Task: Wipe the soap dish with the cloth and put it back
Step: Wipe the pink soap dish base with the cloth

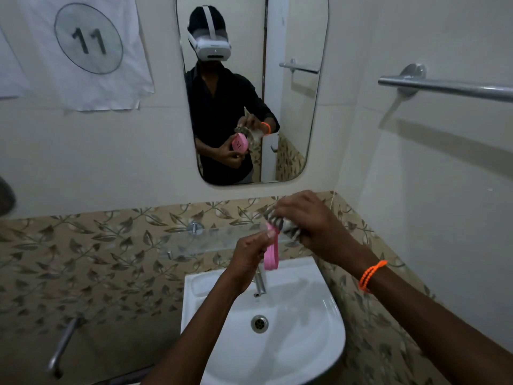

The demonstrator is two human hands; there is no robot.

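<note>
My left hand [249, 252] grips a pink soap dish [270, 252] and holds it on edge above the white sink [305, 343]. My right hand [308, 218] clutches a bunched grey-and-white patterned cloth [283, 225] and presses it against the top of the dish. The mirror [294, 112] reflects the dish's slotted underside and the cloth beside it. Most of the cloth is hidden inside my right hand.
A glass shelf [205, 240] on chrome pegs runs along the leaf-patterned tiles behind my hands. The chrome tap [260, 283] stands below the dish. A towel rail [444, 86] sticks out of the right wall. A paper sheet marked 11 [88, 40] hangs at the upper left.
</note>
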